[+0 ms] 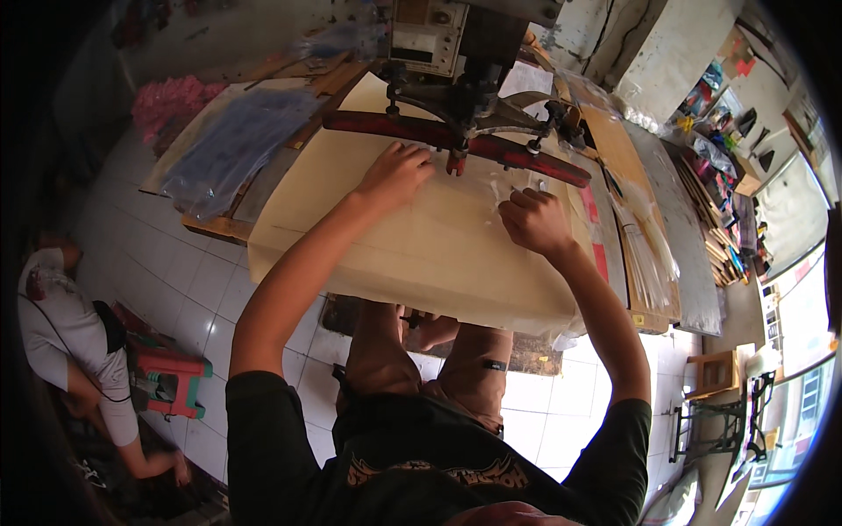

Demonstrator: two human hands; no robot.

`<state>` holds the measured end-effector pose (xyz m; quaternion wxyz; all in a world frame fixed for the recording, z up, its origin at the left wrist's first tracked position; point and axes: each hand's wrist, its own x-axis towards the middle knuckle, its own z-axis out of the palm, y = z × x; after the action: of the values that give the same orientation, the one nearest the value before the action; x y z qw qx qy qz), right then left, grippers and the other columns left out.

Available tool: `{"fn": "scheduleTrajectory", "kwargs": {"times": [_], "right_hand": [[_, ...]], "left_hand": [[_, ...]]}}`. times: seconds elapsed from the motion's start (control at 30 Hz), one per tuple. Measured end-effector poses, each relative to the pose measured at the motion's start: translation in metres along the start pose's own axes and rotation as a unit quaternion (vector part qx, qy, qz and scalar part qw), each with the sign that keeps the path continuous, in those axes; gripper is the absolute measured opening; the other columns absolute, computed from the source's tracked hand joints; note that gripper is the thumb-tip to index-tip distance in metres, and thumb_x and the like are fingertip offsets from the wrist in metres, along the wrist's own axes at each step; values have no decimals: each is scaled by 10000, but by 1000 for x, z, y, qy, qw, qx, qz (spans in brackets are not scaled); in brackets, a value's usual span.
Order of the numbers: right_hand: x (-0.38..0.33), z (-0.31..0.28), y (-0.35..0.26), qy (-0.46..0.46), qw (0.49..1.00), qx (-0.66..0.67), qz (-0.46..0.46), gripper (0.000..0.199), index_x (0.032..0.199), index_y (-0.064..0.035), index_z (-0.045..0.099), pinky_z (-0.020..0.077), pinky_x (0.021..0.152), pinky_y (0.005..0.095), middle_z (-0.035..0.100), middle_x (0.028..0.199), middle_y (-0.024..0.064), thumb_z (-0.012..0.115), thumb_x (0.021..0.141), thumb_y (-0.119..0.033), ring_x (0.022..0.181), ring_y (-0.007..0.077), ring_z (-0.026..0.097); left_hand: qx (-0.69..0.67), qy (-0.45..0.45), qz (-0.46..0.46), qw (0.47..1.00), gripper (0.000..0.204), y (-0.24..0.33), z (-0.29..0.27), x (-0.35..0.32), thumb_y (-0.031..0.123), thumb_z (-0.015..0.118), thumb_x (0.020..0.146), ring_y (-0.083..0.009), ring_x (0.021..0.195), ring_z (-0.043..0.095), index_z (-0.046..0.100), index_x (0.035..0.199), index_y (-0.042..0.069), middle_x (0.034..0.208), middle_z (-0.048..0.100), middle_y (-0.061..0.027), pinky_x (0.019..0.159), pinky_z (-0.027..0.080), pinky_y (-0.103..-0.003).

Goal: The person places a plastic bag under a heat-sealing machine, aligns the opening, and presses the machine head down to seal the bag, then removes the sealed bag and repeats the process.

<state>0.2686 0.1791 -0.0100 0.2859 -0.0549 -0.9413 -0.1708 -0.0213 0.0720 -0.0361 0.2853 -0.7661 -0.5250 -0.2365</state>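
Note:
A machine (pixel 427 35) with a long dark-red bar (pixel 539 167) stands over a cream sheet (pixel 395 241) that covers the table in front of me. My left hand (pixel 396 178) is closed just below the bar's left half, its fingertips curled down at the sheet. Whatever it pinches is hidden. Farther right, my right hand (pixel 537 219) makes a fist under the bar's right half. Glinting clear plastic (pixel 500 188) shows beside its fingers, which seem to grip its edge. The bar is raised slightly above the sheet.
Stacked clear plastic sheets (pixel 237 145) lie at the left, with a pink plastic bundle (pixel 171 105) behind. Long clear strips (pixel 645 254) line the table's right side. A person (pixel 83 351) sits at the far left near a red and green stool (pixel 175 377). A wooden stool (pixel 715 374) stands right.

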Motion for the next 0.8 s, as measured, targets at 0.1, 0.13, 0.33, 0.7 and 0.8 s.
{"fn": "scheduleTrajectory", "kwargs": {"times": [0.1,0.13,0.33,0.7,0.8], "right_hand": [[6,6,-8,15,997,-33,62,60,757,-106,600,525,558,369,610,771,30,650,787,-118,742,210,635],[8,9,-7,20,995,-49,87,55,772,-104,600,528,566,367,615,789,31,649,795,-119,761,209,637],[16,20,-9,23,981,-91,168,63,842,-95,602,540,595,368,636,816,42,651,812,-122,782,218,650],[-4,-33,-42,129,987,-30,88,252,971,-104,663,484,586,330,624,752,5,682,729,-36,698,198,598],[3,-70,-50,168,982,-22,83,242,945,-103,648,481,595,335,618,749,5,676,721,-15,692,206,589]], "left_hand": [[23,-40,-16,999,172,-5,5,-1,51,614,783,-231,1015,606,687,937,73,1001,647,-63,903,443,-380],[33,-59,-28,997,194,-6,6,3,47,618,786,-229,1034,611,690,964,78,1025,654,-62,924,447,-382],[103,-10,-51,993,205,-6,11,15,52,610,776,-236,1011,616,677,969,75,982,653,-54,858,468,-391],[-4,93,59,994,181,37,-68,-12,-4,682,753,-251,955,659,654,931,16,1005,693,-99,858,515,-413],[-54,126,49,989,188,57,-105,-7,-33,707,754,-270,872,687,650,929,5,948,709,-105,803,544,-407]]}}
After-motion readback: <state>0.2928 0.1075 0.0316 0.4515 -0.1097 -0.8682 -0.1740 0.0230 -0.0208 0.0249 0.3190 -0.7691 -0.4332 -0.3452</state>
